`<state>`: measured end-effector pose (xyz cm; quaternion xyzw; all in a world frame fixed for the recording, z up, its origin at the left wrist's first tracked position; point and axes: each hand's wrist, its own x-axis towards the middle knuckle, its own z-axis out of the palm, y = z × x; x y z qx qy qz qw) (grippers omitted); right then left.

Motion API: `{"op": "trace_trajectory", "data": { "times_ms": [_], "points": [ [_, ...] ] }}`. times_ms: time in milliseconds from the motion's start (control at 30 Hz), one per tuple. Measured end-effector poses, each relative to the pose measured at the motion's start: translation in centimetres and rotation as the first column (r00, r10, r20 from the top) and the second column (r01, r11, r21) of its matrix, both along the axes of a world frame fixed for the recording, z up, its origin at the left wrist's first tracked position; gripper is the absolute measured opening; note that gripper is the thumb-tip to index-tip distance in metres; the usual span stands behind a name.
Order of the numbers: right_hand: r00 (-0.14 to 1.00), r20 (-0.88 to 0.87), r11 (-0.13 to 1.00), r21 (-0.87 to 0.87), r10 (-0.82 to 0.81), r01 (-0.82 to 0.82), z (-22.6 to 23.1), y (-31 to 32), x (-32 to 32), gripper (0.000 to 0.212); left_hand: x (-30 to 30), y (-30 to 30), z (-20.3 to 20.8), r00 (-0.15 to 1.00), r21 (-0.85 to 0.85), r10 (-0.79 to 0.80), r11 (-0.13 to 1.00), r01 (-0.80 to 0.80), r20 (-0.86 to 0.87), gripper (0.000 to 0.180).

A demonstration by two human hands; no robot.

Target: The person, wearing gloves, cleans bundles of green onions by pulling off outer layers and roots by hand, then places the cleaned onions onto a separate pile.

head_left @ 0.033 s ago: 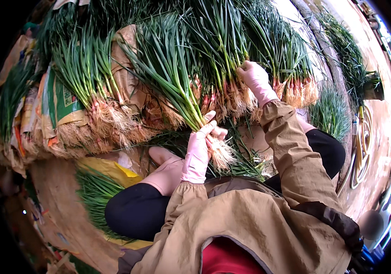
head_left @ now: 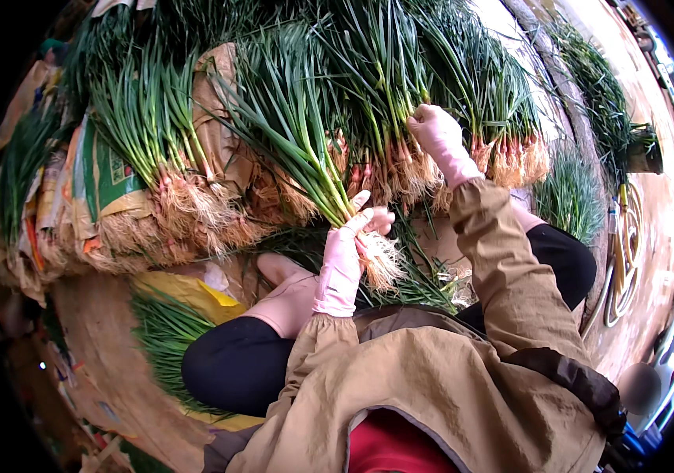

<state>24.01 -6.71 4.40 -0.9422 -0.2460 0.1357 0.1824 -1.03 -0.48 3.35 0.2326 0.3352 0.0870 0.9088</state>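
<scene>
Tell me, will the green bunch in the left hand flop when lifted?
The bunch probably flops at its long, thin leaves, since some bend outward. Its paler stalks look straighter, so they may be stiffer near the left hand. The fine, stringy roots might snap easily.

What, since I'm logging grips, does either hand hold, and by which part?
Left hand: a green bunch, by the lower stalks, above the roots. Right hand: closed at other stalks; hold unclear.

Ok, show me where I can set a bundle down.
Brown surface left of the yellow sheet, below the row of rooted bundles, has bare room; so does the pale ground right of the coiled hose. Crowded: around the left hand and right hand, with bundles and leaves.
</scene>
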Motion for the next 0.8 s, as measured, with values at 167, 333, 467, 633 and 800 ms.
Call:
{"op": "trace_trajectory", "data": {
  "times_ms": [167,333,467,633,800],
  "points": [
    [0.896,-0.168,0.884,0.315,0.411,-0.347,1.0,-0.4,-11.1,0.023,-0.3,0.5,-0.1,0.988,-0.024,-0.002,1.000,-0.002,-0.155,0.028],
    [0.927,0.366,0.960,0.221,0.081,-0.171,-2.9,-0.5,-6.7,0.019,-0.8,0.1,-0.6,0.970,-0.174,0.003,0.984,0.041,0.245,0.029],
    [0.998,-0.060,0.996,-0.093,0.003,-0.008,-2.8,2.0,-1.3,0.026,-1.3,1.3,1.3,0.786,-0.322,0.107,0.939,0.123,0.609,0.034],
    [0.879,-0.473,0.912,0.384,0.062,0.143,-0.8,0.7,-2.7,0.030,-0.6,1.8,1.8,0.996,-0.187,0.082,0.980,-0.074,0.035,0.018],
    [0.480,-0.850,0.880,0.384,0.217,0.281,-1.9,-0.7,-12.2,0.026,-0.3,0.5,-0.1,0.999,-0.160,-0.035,0.987,0.033,-0.012,0.011]
  ]
}}
